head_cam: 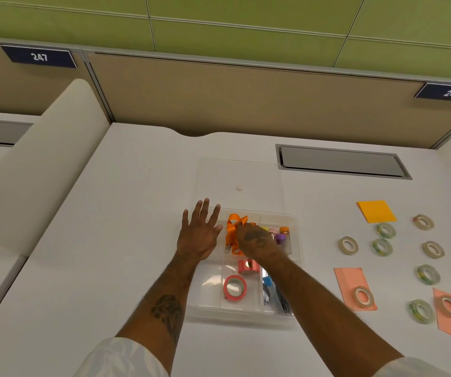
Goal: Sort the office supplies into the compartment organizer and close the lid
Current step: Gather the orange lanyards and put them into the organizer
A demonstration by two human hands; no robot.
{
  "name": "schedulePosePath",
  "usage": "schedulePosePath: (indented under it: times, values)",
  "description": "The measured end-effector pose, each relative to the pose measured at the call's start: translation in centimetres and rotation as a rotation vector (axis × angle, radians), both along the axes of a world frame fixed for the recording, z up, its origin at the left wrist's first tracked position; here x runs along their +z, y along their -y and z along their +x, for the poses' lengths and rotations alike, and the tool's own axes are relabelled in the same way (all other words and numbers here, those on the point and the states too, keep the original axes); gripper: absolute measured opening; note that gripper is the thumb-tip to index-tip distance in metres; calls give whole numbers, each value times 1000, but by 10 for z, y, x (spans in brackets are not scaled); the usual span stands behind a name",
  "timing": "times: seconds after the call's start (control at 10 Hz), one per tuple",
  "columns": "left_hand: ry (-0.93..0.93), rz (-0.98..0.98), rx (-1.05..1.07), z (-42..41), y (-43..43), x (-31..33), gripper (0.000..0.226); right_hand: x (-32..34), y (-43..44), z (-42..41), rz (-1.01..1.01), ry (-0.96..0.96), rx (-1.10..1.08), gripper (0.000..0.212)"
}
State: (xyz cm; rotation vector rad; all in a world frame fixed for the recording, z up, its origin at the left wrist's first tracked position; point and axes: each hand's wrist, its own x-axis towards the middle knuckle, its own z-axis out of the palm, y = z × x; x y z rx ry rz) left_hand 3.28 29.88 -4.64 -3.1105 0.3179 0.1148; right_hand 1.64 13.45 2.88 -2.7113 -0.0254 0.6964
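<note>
A clear compartment organizer (210, 308) lies on the white desk, its transparent lid (239, 175) flat behind it. My right hand (255, 238) is closed on an orange lanyard (234, 227) in a far middle compartment. My left hand (201, 232) rests flat with fingers spread on the organizer's far left corner. Two pink tape rolls (234, 288) sit in the middle compartments. Small coloured vials (281, 236) fill the far right one, and dark tools (273, 293) the near right one.
Right of the organizer lie several tape rolls (348, 245), an orange sticky pad (376, 211) and two pink paper sheets (350, 281). A grey cable hatch (341, 161) sits at the back right. A partition wall stands behind the desk.
</note>
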Motion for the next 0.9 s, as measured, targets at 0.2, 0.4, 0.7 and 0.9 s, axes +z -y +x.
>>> schedulePosePath:
  times: [0.2,0.4,0.7,0.9]
  values:
    - [2,16,11,2,-1,-4,72,0,11,-14,60,205,185,25]
    - [15,-5,4,2,0,-3,71,23,35,-18,-8,261,99,45]
    - [116,-9,-4,1,9,19,80,1,50,-2,-166,475,45,71]
    - [231,-35,-43,-7,27,42,85,-7,75,-20,-299,447,29,86]
